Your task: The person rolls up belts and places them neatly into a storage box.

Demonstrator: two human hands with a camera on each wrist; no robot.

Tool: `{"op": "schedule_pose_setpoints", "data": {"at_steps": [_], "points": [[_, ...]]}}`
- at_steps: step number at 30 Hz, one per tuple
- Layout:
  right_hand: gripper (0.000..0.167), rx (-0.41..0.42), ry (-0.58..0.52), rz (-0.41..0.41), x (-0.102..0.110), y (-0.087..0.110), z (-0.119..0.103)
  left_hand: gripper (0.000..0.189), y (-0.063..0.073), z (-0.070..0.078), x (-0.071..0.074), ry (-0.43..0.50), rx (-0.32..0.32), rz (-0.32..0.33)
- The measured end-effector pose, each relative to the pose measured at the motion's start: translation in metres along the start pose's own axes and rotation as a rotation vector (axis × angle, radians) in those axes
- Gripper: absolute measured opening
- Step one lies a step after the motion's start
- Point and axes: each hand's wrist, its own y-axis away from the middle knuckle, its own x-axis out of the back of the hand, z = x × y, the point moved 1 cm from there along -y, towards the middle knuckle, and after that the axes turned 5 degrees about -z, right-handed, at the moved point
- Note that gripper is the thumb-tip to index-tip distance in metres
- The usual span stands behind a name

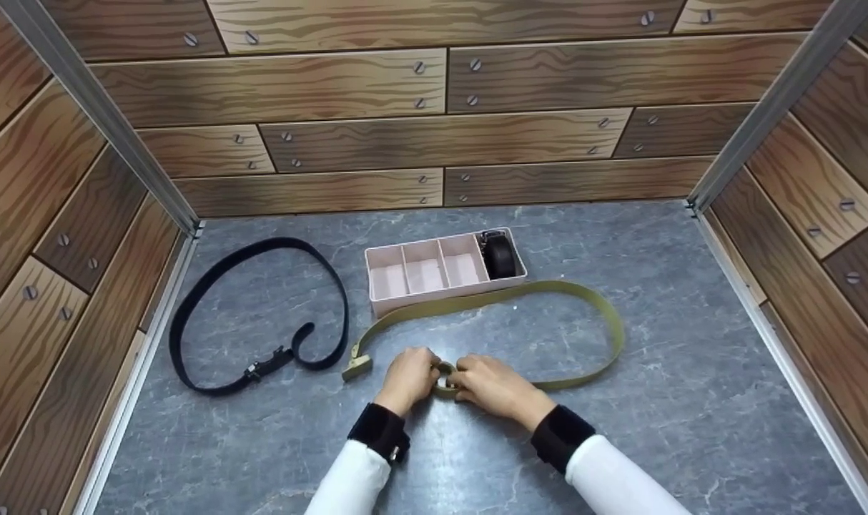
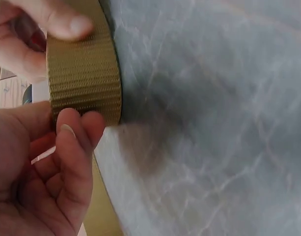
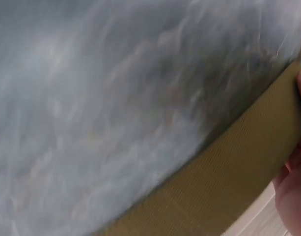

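An olive webbing belt (image 1: 605, 315) lies on edge in a wide curve, its near end bent into a small loop between the two hands. My left hand (image 1: 408, 375) pinches the left side of this loop, with fingertips on the outer face of the olive webbing (image 2: 84, 73) in the left wrist view. On the loop's other side, my right hand (image 1: 495, 385) grips the band; the right wrist view shows only part of that hand (image 3: 292, 191) at the edge. The belt's buckle (image 1: 357, 367) rests on the floor left of my left hand. Fingers partly hide the loop's inside.
Behind the olive belt stands a pale pink box (image 1: 423, 292) with several compartments; a coiled black belt (image 1: 502, 256) fills the rightmost one. A dark belt (image 1: 180, 322) lies uncoiled at the left. Wood-patterned walls (image 1: 434, 136) enclose the grey marbled floor (image 1: 691, 400).
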Motion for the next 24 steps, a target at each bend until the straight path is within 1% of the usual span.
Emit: {"op": "schedule_pose_setpoints", "data": {"at_steps": [3,5,6,8,11,13,14,16,19,22,24], "points": [[0.014,0.028,0.025,0.001,0.0026,-0.0006,0.0017,0.011,-0.0001,-0.0002,0.0012,-0.013,-0.026,-0.017],[0.014,0.035,0.046,0.015,0.0025,-0.0013,0.0016,0.010,0.0012,0.0003,0.0009,-0.011,-0.009,-0.005],[0.015,0.035,0.052,0.028,0.0023,-0.0016,0.0012,0.010,0.0020,0.0007,0.0004,-0.006,0.016,0.010],[0.018,0.030,0.062,0.060,0.0014,-0.0023,-0.0002,0.009,0.0042,0.0021,-0.0008,0.019,0.089,0.048],[0.024,0.013,0.062,0.104,0.0000,-0.0025,-0.0022,0.021,0.0078,0.0053,-0.0028,0.079,0.203,0.098],[0.025,0.006,0.051,0.111,-0.0004,-0.0022,-0.0029,0.027,0.0090,0.0067,-0.0039,0.093,0.223,0.105],[0.024,0.006,0.042,0.105,-0.0005,-0.0021,-0.0028,0.028,0.0090,0.0069,-0.0040,0.089,0.214,0.101],[0.021,0.014,0.019,0.079,-0.0002,-0.0018,-0.0014,0.027,0.0079,0.0064,-0.0031,0.061,0.168,0.080],[0.017,0.029,-0.014,0.024,0.0016,-0.0004,0.0024,0.023,0.0043,0.0038,0.0004,-0.003,0.066,0.024],[0.020,0.033,-0.019,-0.009,0.0033,0.0012,0.0055,0.020,0.0006,0.0014,0.0031,-0.049,-0.036,-0.040],[0.020,0.024,-0.007,-0.011,0.0029,0.0017,0.0058,0.017,-0.0008,0.0007,0.0031,-0.066,-0.076,-0.060]]}}
